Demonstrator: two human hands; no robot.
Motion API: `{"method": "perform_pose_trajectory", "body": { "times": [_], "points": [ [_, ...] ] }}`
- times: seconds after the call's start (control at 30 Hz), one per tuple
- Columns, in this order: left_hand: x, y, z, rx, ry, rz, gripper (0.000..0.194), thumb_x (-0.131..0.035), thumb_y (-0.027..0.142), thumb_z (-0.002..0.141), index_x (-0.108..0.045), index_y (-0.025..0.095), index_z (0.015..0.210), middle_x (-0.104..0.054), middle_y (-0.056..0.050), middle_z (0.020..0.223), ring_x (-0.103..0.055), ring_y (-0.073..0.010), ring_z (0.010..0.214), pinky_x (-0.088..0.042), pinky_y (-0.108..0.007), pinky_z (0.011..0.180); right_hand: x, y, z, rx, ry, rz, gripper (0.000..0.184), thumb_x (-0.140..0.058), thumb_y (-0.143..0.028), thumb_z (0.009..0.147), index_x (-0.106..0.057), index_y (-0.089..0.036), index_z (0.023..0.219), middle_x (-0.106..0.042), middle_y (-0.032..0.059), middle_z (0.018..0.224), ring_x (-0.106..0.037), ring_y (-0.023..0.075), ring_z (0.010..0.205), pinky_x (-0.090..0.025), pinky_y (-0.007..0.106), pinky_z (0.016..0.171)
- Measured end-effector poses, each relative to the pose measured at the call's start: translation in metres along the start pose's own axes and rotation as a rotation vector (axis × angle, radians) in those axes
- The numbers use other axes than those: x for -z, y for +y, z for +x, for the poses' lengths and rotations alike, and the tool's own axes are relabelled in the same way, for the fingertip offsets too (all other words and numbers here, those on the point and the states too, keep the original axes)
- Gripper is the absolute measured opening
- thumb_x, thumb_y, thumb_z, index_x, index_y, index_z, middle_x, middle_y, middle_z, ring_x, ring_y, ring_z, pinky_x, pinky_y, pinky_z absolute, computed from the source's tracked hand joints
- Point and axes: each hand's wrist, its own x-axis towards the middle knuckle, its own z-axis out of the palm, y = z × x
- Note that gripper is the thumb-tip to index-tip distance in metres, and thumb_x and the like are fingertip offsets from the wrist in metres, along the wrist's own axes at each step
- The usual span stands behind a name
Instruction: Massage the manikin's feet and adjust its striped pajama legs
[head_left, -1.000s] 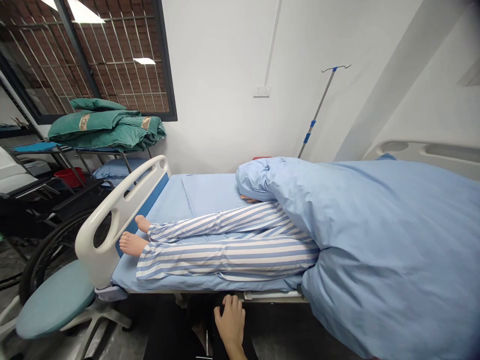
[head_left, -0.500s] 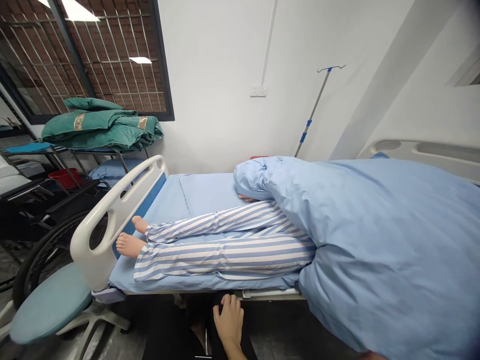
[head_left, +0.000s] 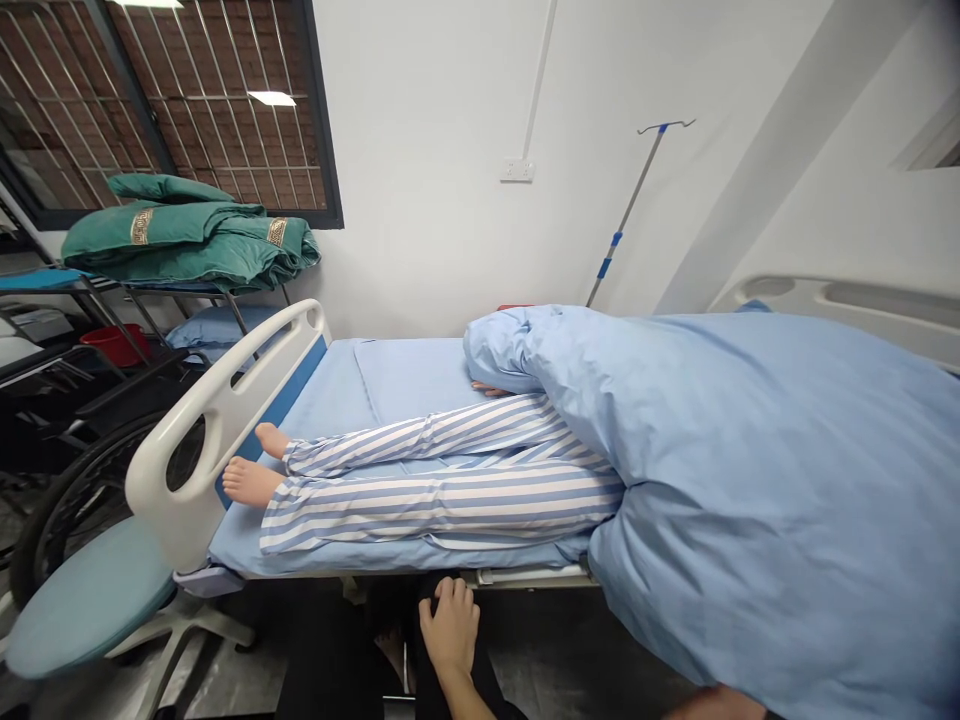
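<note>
**Desk:** What's on your feed?

**Me:** I'm looking across a hospital bed [head_left: 525, 578] from its long side. The right hand [head_left: 450, 628] sits open at the bottom of my picture, fingers lightly curled, on black trousers [head_left: 337, 660], just below the bed's metal side bar [head_left: 532, 576].

**Desk:** Is it holding anything?

**Me:** Nothing I can see. The left hand I can't place. There's a patch of skin [head_left: 712, 705] at the bottom edge beside the quilt, too cut off to say whose, so I can't tell whether the hands are apart or together.

**Desk:** Where's the patient?

**Me:** A patient manikin [head_left: 442, 500] (those stiff feet read as a manikin's to me) lies on the blue bed sheet [head_left: 405, 380] in blue-and-white striped pyjamas, bare feet just short of the white footboard [head_left: 154, 490]. A blue quilt [head_left: 750, 480] covers its upper body and hangs over the near edge. The right hand is near its legs, with the side bar between them.

**Desk:** What's around the bed?

**Me:** An IV pole [head_left: 630, 200] stands by the far wall, under a wall socket's level. Past the footboard are a teal stool seat [head_left: 90, 600], a wheelchair wheel [head_left: 75, 510], and folded green quilts [head_left: 187, 235] on a metal rack [head_left: 127, 300].
</note>
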Motion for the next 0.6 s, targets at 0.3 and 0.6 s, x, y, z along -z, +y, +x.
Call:
{"method": "perform_pose_trajectory", "body": {
  "times": [0.3,0.6],
  "points": [
    [-0.017,0.004,0.009,0.079,0.111,-0.012,0.041,-0.008,0.002,0.085,-0.045,0.011,0.068,-0.045,-0.005,0.07,-0.049,-0.0214,0.077,-0.034,-0.038,0.063,0.0,0.0,0.001,-0.021,-0.042,0.092,0.012,-0.057,-0.042,0.069,-0.059,-0.03,0.072,-0.057,0.0092,0.081,-0.054,0.0309,0.086,-0.04,0.047,0.075],
    [-0.029,0.002,0.012,0.186,0.103,-0.168,0.035,-0.014,0.016,0.094,-0.041,0.011,0.115,-0.048,-0.012,0.108,-0.046,-0.023,0.104,-0.037,-0.042,0.086,-0.004,0.005,0.002,-0.029,-0.01,0.202,0.012,-0.06,-0.044,0.065,-0.059,-0.035,0.073,-0.056,0.0085,0.079,-0.055,0.0322,0.087,-0.041,0.052,0.076]
  ]
}}
